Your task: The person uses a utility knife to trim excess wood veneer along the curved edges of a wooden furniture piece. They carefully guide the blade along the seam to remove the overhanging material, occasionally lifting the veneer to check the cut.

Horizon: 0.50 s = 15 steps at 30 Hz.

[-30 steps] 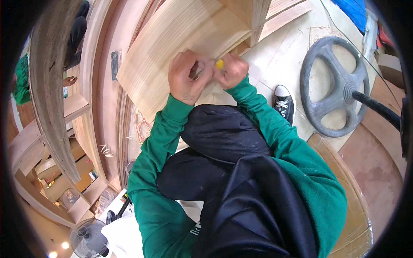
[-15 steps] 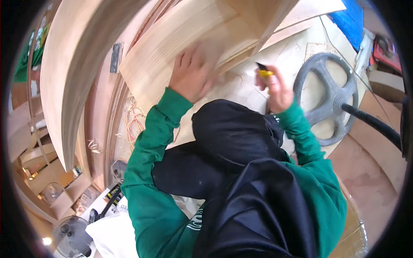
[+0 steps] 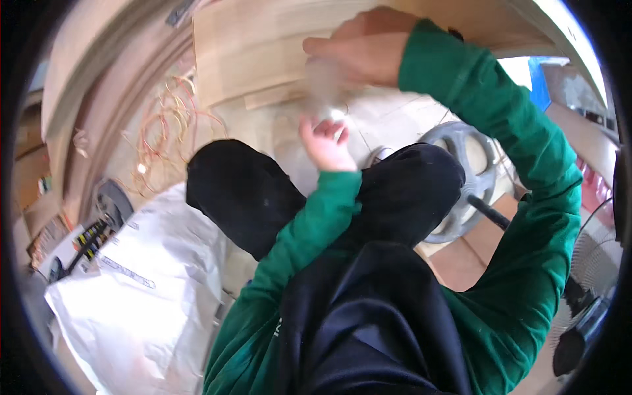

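My left hand [image 3: 328, 145] is in front of my knees, palm up, with its fingers curled. Something small and whitish shows at those fingertips, too blurred to name. Above it my right hand [image 3: 372, 49] reaches across the lower edge of a pale wooden panel [image 3: 247, 49]. That hand is smeared by motion, and what its fingers do cannot be made out. A faint greyish blur lies between the two hands. The yellow-and-black utility knife from the earlier frame is not visible now.
Tangled red and yellow wires [image 3: 161, 128] lie on the floor at the left. Below them spreads a white plastic sheet [image 3: 155, 283]. A round grey fan base [image 3: 484, 141] stands beyond my right knee. A fan cage [image 3: 596, 257] is at the far right.
My view has shifted. My right hand has moved up and left over the panel, and the utility knife is out of sight. My left hand has come off the panel and turned palm up below it.
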Each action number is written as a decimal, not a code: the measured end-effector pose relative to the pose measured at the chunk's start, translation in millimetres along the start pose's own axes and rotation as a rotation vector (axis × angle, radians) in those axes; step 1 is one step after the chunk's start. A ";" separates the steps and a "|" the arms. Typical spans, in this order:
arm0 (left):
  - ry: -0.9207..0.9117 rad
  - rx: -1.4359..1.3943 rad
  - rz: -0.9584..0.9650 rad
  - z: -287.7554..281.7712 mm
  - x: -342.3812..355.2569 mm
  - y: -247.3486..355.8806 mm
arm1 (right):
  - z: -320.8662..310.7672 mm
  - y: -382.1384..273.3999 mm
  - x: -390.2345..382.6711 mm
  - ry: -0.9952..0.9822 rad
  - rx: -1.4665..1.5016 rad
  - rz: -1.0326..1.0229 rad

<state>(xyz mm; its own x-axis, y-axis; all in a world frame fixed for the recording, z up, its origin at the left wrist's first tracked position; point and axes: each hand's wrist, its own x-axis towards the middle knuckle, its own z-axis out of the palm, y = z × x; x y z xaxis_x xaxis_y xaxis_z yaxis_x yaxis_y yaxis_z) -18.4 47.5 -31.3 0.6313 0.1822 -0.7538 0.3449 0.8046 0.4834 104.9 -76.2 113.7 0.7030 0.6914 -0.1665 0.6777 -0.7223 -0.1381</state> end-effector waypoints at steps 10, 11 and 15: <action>-0.641 -0.094 -0.168 68.2 40.6 -18.3 | 24.3 23.0 -1.9 -0.364 -0.361 -0.190; -0.652 -0.053 -0.142 64.1 47.0 -17.6 | 21.9 20.8 -0.5 -0.397 -0.386 -0.165; -0.703 -0.011 -0.153 59.4 56.6 -7.7 | 2.7 18.9 8.2 -0.454 -0.367 -0.160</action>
<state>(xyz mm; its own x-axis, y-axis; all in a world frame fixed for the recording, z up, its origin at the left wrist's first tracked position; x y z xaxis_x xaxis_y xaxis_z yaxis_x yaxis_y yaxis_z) 56.0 18.0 -51.3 0.8757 -0.3372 -0.3455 0.4605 0.7983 0.3881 122.8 -84.2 107.1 0.4786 0.6571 -0.5824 0.8545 -0.5011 0.1369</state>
